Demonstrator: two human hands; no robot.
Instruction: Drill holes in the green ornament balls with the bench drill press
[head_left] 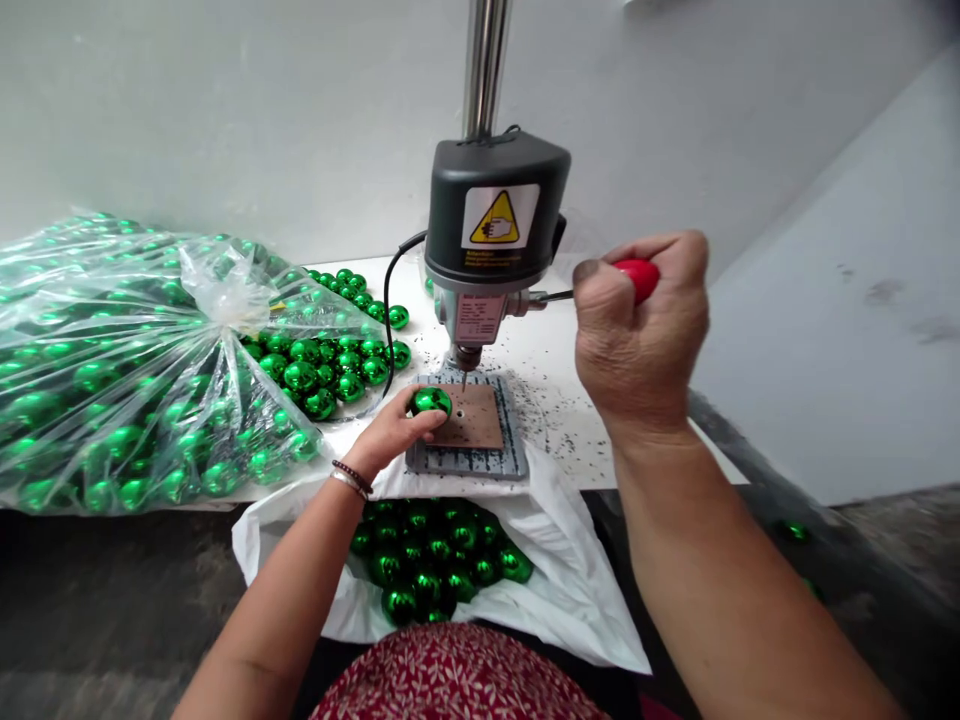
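Note:
Between the fingers and thumb of my left hand (401, 428) is a shiny green ball (433, 402), held over the left side of a brown board (487, 425) with a small hole in it. The board lies on the grey slotted base (469, 462) of a bench drill press (495, 215). Its thin drill bit (464, 381) points down just right of the ball, apart from it. My right hand (645, 320) is wrapped round the red knob (636, 280) of the drill press lever, at the right of the machine's head.
A large clear plastic bag (225, 285) of green balls fills the table's left side, with loose balls (349, 385) beside it. A white sack (555, 590) holding more balls hangs at the front edge. Dark shavings (544, 415) litter the white table. A black cable (388, 330) runs left of the drill.

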